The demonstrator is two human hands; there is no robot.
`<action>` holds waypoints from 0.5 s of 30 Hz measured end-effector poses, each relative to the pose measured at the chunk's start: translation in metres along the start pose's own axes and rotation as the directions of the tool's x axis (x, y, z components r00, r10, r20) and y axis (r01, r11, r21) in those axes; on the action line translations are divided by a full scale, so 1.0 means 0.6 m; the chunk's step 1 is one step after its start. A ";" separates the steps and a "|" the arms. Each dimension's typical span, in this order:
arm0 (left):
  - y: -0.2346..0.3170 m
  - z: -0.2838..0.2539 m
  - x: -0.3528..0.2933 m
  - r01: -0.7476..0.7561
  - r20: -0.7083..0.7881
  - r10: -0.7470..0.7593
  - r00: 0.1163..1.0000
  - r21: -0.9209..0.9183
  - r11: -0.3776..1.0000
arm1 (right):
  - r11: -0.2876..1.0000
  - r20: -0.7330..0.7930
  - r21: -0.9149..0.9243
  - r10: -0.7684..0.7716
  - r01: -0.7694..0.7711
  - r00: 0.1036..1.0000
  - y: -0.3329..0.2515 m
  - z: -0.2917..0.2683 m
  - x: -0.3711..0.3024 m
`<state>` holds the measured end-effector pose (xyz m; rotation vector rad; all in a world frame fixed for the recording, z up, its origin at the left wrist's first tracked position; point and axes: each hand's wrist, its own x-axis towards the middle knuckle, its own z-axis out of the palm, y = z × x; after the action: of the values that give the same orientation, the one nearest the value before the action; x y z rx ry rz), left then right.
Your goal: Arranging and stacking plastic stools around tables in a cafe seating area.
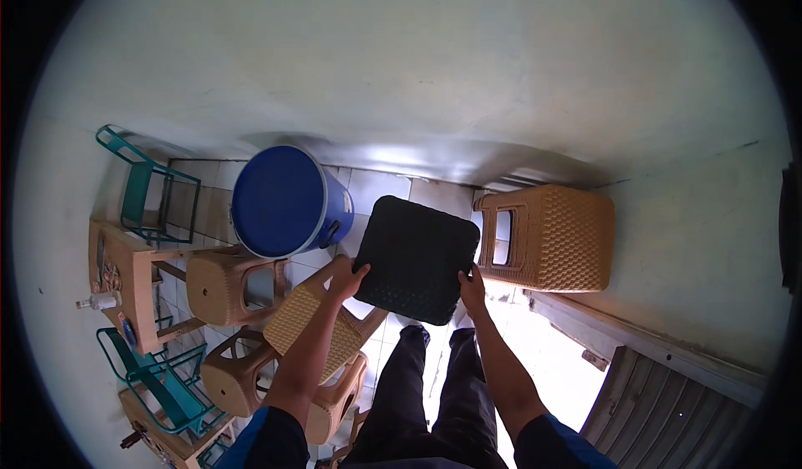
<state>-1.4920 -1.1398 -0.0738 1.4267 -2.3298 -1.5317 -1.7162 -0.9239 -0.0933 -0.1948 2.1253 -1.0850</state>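
In front of me I hold a black plastic stool [418, 258] with a squarish top and a woven pattern; its legs are hidden beneath. My left hand [347, 278] grips its left edge, thumb on top. On the opposite edge my right hand [471, 289] is closed in the same way. A tan woven-pattern stool [313, 323] lies tilted near my left forearm. To the right, against the wall, are tan woven stools [576, 239] that look stacked.
A blue drum [280, 202] stands by the far wall. At left are more brown stools [219, 289], a wooden table [125, 277] with a bottle [100, 301], and green metal chairs [146, 185]. A ribbed shutter [660, 410] and a bright doorway [543, 344] lie at the lower right.
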 end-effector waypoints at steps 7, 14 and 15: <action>0.094 -0.021 -0.100 -0.036 -0.164 0.010 0.986 -0.154 0.987 | 0.972 -0.156 -0.145 -0.206 0.183 0.966 -0.104 -0.066 -0.049; 0.264 -0.098 -0.218 -0.081 -0.333 0.015 0.943 -0.185 0.979 | 0.884 -0.143 -0.308 -0.407 0.350 0.902 -0.312 -0.175 -0.188; 0.302 -0.115 -0.237 -0.076 -0.332 0.004 0.943 -0.205 0.976 | 0.885 -0.157 -0.305 -0.411 0.352 0.898 -0.331 -0.194 -0.203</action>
<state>-1.4998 -1.0733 0.1572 1.4418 -1.9252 -1.3589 -1.7425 -0.9218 0.1656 -0.6826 2.5006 -1.0674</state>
